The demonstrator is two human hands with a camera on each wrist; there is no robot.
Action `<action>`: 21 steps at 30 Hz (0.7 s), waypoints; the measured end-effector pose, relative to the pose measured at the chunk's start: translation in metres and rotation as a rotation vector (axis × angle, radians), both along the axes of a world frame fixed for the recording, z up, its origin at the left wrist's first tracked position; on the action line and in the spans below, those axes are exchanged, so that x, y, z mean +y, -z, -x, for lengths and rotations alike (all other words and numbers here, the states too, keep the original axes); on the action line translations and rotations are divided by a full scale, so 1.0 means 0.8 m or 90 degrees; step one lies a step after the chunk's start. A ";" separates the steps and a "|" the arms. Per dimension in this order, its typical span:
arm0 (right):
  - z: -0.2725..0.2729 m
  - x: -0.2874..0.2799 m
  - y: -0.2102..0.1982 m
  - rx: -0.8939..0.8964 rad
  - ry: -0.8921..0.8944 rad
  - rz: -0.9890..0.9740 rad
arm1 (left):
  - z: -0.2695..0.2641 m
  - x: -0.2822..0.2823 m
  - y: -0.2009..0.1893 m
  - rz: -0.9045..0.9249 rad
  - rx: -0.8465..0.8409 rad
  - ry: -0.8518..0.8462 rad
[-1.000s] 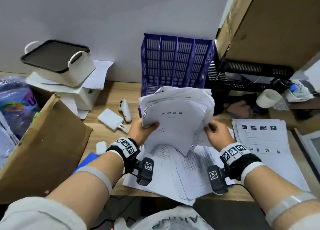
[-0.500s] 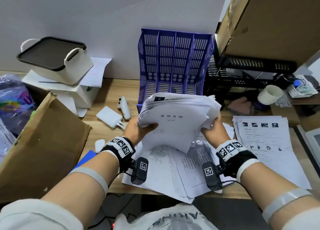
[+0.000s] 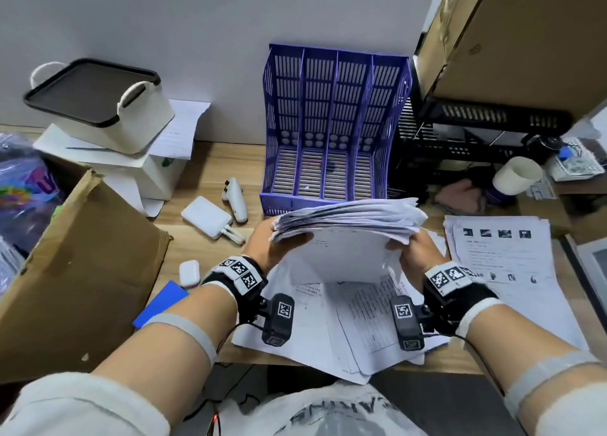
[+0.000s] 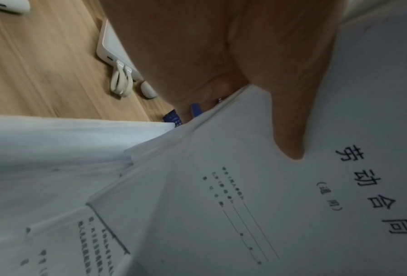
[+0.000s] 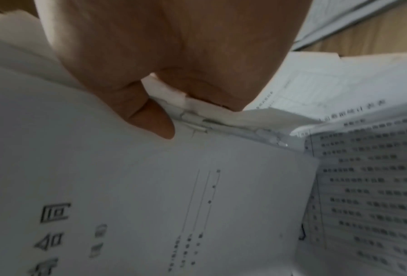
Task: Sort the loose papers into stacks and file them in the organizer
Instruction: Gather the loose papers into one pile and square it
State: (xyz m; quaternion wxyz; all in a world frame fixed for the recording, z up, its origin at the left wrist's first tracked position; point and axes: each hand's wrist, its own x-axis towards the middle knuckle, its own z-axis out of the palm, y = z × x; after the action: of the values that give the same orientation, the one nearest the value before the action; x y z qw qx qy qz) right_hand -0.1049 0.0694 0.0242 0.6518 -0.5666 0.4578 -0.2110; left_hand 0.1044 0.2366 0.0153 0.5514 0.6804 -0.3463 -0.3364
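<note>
Thick, ragged-edged white paper stack [image 3: 348, 220]

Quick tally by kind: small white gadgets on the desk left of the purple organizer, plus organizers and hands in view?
White power bank: 1
White handheld controller: 1
White earbud case: 1
Purple organizer: 1
Hands gripping the paper stack: 2, left hand and right hand
Total: 6

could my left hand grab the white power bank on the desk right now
Probably not yet. The power bank lies unobstructed just beside your left hand, but that hand and your right hand are both gripping the paper stack; you'd need to let go first.
</note>
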 end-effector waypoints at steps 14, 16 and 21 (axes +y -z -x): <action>0.044 -0.060 -0.014 0.440 -0.140 0.181 | 0.039 -0.051 0.002 -0.195 0.347 0.011; 0.069 -0.061 0.008 0.580 -0.193 0.130 | 0.054 -0.043 0.030 -0.381 0.249 0.119; 0.108 -0.034 0.076 0.722 -0.228 0.063 | 0.068 -0.027 0.081 -0.573 0.035 0.018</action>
State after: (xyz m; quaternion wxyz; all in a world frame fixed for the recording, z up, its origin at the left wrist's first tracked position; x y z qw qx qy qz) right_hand -0.1916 0.0422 -0.0363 0.3038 -0.6889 0.6213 0.2171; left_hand 0.0500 0.2151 -0.0493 0.2050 0.8384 -0.1599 -0.4791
